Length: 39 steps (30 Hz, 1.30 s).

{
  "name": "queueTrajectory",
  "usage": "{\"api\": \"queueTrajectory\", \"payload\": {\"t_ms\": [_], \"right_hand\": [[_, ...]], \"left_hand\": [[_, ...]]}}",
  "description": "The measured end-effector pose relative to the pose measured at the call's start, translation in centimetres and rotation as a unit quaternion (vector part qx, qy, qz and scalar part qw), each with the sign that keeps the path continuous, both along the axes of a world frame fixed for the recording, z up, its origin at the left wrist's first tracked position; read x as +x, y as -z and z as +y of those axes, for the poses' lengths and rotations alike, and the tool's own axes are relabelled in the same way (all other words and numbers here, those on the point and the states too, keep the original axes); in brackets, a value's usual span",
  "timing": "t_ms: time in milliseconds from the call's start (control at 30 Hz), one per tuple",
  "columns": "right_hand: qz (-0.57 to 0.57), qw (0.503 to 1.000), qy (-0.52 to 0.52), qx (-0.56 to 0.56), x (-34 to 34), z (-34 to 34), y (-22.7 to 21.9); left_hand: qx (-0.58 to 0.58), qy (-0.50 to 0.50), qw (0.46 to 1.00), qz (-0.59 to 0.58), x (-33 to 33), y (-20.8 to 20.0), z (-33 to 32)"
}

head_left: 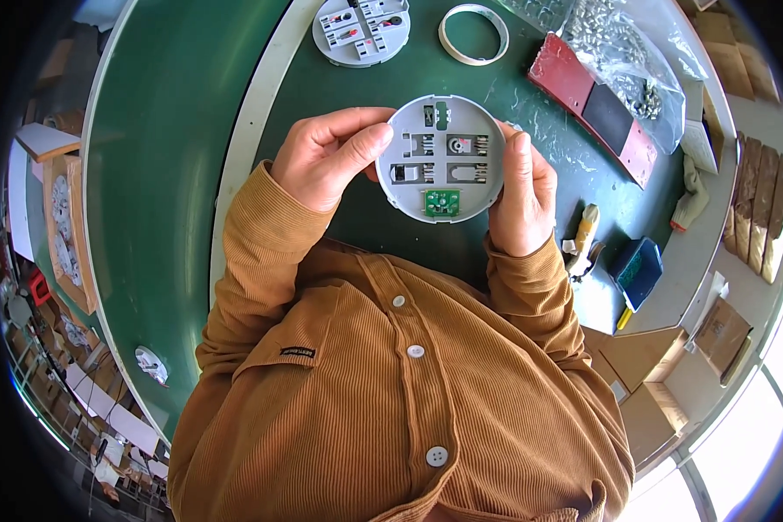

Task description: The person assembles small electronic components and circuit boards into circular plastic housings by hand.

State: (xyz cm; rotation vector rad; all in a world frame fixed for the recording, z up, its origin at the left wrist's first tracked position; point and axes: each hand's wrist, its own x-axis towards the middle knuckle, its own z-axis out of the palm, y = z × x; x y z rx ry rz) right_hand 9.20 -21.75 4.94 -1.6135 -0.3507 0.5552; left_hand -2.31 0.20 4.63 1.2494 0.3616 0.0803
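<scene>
Between my two hands I hold a round grey plastic housing [440, 158], its inner side facing up. Metal terminal clips sit in its slots, and a small green circuit board [442, 204] lies near its lower edge. My left hand [335, 152] grips the left rim, thumb on top and fingers partly hidden behind. On the opposite rim my right hand [525, 187] is closed, its thumb upright along the edge. Beyond them, at the top, rests a similar grey round housing [361, 43] with terminal parts on it.
A roll of tape [473, 35] lies at the far side. To its right are a clear bag of small metal parts [618, 52] and a dark red board [565, 74]. Nearer on the right stand a yellow-handled tool [587, 228] and a dark blue bin [638, 274].
</scene>
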Motion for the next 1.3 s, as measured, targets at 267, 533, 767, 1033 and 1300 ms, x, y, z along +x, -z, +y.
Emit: {"api": "queueTrajectory", "payload": {"t_ms": [267, 533, 767, 1033, 1300], "right_hand": [[0.003, 1.000, 0.004, 0.005, 0.0, 0.1, -0.2], [0.002, 1.000, 0.003, 0.003, -0.1, 0.1, -0.4], [-0.004, 1.000, 0.007, 0.004, -0.1, -0.1, -0.1], [0.005, 1.000, 0.004, -0.002, 0.1, -0.5, 0.4], [-0.047, 0.999, 0.003, 0.023, 0.3, -0.1, 0.9]], "left_hand": [[0.006, -0.001, 1.000, 0.001, 0.0, -0.3, -0.1], [0.014, 0.004, 1.000, -0.006, -0.1, -0.1, 0.1], [0.014, 0.001, 1.000, -0.001, -0.2, -0.4, -0.1], [0.010, -0.002, 1.000, 0.007, 0.0, -0.6, -0.2], [-0.026, 0.003, 1.000, 0.010, 0.0, -1.0, 0.1]]}}
